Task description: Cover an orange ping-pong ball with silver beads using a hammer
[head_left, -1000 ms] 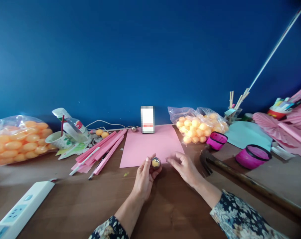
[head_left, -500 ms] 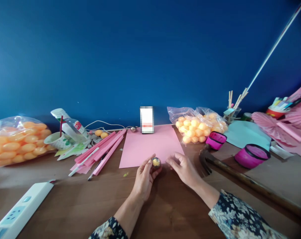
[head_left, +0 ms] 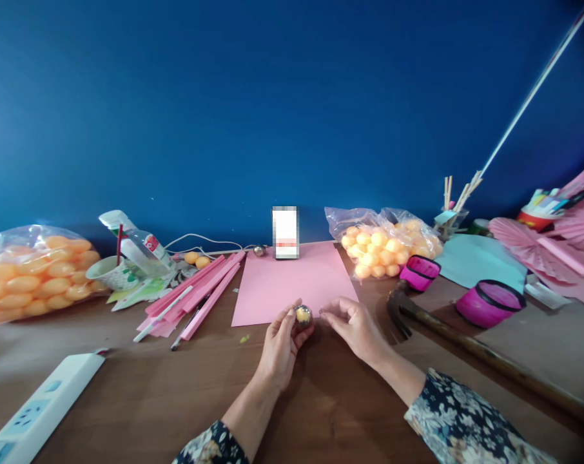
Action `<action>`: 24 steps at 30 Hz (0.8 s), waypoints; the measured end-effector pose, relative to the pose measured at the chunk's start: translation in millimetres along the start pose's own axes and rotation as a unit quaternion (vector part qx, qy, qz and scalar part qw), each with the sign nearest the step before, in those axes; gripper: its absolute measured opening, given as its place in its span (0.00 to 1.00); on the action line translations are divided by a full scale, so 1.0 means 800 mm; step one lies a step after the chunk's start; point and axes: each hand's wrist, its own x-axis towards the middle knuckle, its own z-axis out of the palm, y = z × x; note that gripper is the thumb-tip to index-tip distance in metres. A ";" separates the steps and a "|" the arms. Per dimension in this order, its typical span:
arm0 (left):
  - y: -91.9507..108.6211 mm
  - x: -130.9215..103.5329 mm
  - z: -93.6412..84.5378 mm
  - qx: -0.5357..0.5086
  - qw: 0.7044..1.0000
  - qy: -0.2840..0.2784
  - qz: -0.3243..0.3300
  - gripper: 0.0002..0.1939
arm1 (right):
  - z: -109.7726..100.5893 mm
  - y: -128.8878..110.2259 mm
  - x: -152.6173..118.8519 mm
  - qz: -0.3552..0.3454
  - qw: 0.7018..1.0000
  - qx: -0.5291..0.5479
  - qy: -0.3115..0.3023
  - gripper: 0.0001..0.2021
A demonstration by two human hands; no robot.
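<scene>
A small yellow ball [head_left: 302, 314] partly covered in shiny silvery bits sits between the thumb and fingers of my left hand [head_left: 283, 341]. Just right of it, my right hand [head_left: 352, 325] is closed in a pinch. Whatever lies between those fingertips, if anything, is too small to make out. Both hands are over the near edge of a pink paper sheet [head_left: 292, 283]. Beyond them a second silvery ball [head_left: 258, 251] rests at the sheet's far left corner, beside an upright phone [head_left: 285, 233] with a blurred screen.
Bags of yellow-orange balls stand at left [head_left: 35, 277] and right [head_left: 376, 251]. Left are pink paper strips [head_left: 195, 296], a cup [head_left: 113, 274] and a power strip [head_left: 45, 403]. A hammer [head_left: 466, 341] and two magenta containers [head_left: 488, 303] lie right.
My right hand's fingertips have shifted very slightly left, closer to the ball. The left hand and the ball have barely moved.
</scene>
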 end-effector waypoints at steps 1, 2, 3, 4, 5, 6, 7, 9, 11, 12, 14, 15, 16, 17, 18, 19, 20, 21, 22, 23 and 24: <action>0.000 0.000 0.000 0.000 1.000 -0.001 0.000 0.18 | 0.000 0.000 0.000 -0.001 1.000 -0.004 -0.001 0.04; 0.000 -0.001 0.000 0.000 1.000 -0.002 0.000 0.19 | 0.000 0.000 0.000 -0.001 1.000 -0.009 -0.001 0.04; 0.000 -0.001 0.000 0.000 1.000 -0.002 0.000 0.19 | 0.000 0.000 0.000 -0.001 1.000 -0.014 0.000 0.04; 0.000 -0.001 0.000 0.000 1.000 -0.001 0.000 0.20 | 0.000 -0.001 -0.001 -0.002 1.000 -0.019 0.003 0.05; 0.000 -0.002 0.000 0.000 1.000 -0.001 -0.001 0.20 | 0.000 -0.001 -0.001 -0.003 1.000 -0.023 0.005 0.05; 0.000 -0.002 0.000 0.000 1.000 0.000 -0.002 0.20 | 0.000 -0.002 -0.001 -0.004 1.000 -0.028 0.008 0.05; 0.000 -0.002 0.000 0.000 1.000 0.000 -0.003 0.19 | -0.001 -0.002 -0.001 -0.008 0.999 -0.033 0.010 0.05; 0.000 -0.001 0.000 0.000 1.000 0.000 -0.003 0.18 | -0.001 -0.003 -0.002 -0.017 0.999 -0.040 0.012 0.05; 0.001 -0.001 0.001 -0.001 1.000 -0.003 -0.004 0.18 | 0.000 -0.005 -0.002 -0.030 0.999 -0.042 0.013 0.05; 0.001 -0.001 0.001 -0.001 1.000 -0.004 -0.004 0.18 | 0.000 -0.005 -0.002 -0.036 0.998 -0.043 0.014 0.05; 0.001 -0.001 0.001 0.001 1.000 -0.003 -0.004 0.18 | 0.000 -0.007 -0.003 -0.046 0.998 -0.043 0.016 0.05; 0.001 -0.001 0.001 0.002 1.000 -0.002 -0.003 0.19 | 0.000 -0.007 -0.003 -0.049 0.998 -0.042 0.021 0.05; 0.001 -0.001 0.001 0.002 1.000 0.000 -0.003 0.19 | 0.000 -0.008 -0.003 -0.049 0.998 -0.040 0.028 0.04; 0.001 -0.001 0.001 0.002 1.000 0.000 -0.004 0.19 | 0.000 -0.008 -0.003 -0.048 0.998 -0.038 0.035 0.04; 0.001 -0.002 0.001 0.002 1.000 -0.001 -0.003 0.19 | 0.000 -0.008 -0.003 -0.046 0.998 -0.034 0.040 0.05; 0.001 -0.002 0.001 0.003 1.000 -0.002 -0.003 0.19 | 0.000 -0.009 -0.003 -0.043 0.998 -0.029 0.043 0.05; 0.001 -0.002 0.001 0.005 1.000 -0.002 -0.003 0.19 | -0.001 -0.009 -0.003 -0.040 0.998 -0.023 0.041 0.05; 0.000 -0.002 0.001 0.008 1.000 -0.002 -0.003 0.19 | -0.001 -0.010 -0.003 -0.038 0.999 -0.018 0.034 0.06; 0.000 -0.002 0.001 0.012 1.000 -0.003 -0.002 0.19 | -0.001 -0.010 -0.003 -0.036 0.999 -0.014 0.027 0.07; 0.000 -0.002 0.001 0.014 1.000 -0.003 -0.002 0.19 | -0.001 -0.011 -0.003 -0.036 0.999 -0.009 0.021 0.07; 0.000 -0.002 0.002 0.016 1.000 -0.004 -0.001 0.19 | -0.001 -0.011 -0.003 -0.035 0.999 -0.006 0.016 0.07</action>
